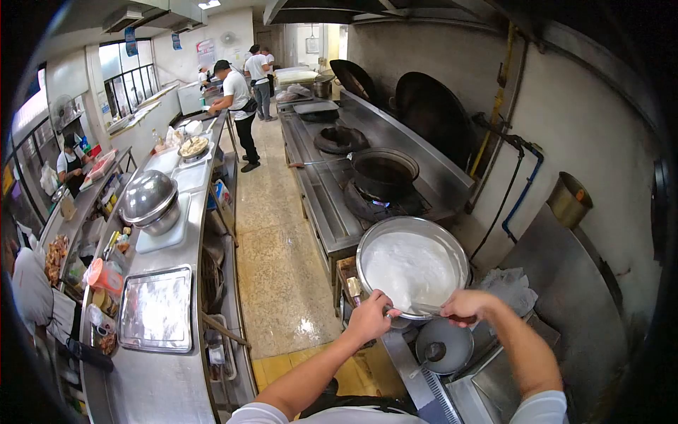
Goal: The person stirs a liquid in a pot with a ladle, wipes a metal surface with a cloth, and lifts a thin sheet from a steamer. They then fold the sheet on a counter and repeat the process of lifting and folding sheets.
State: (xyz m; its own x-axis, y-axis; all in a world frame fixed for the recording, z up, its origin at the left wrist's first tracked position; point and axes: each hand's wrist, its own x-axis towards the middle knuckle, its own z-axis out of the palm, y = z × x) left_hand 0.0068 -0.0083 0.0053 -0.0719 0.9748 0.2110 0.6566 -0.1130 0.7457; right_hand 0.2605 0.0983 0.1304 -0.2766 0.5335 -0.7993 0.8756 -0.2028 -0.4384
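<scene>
A large metal bowl (462, 263) full of white, foamy-looking batter or cream (409, 265) is in front of me. At its near left rim is my left hand (371, 316), its fingers closed round a thin metal utensil whose shape is partly hidden. My right hand (467, 307) is wrapped round the brown handle of a metal spatula (426, 309), whose blade points left over the bowl's near rim. Just below the bowl sits a grey pan (455, 346) with a dark ladle (435, 351) in it.
Beyond the bowl, a pan (385, 173) stands over a blue flame on the steel stove (318, 205). A steel counter (159, 374) on the left holds a tray (155, 311) and a domed bowl (150, 198). Several people work farther back.
</scene>
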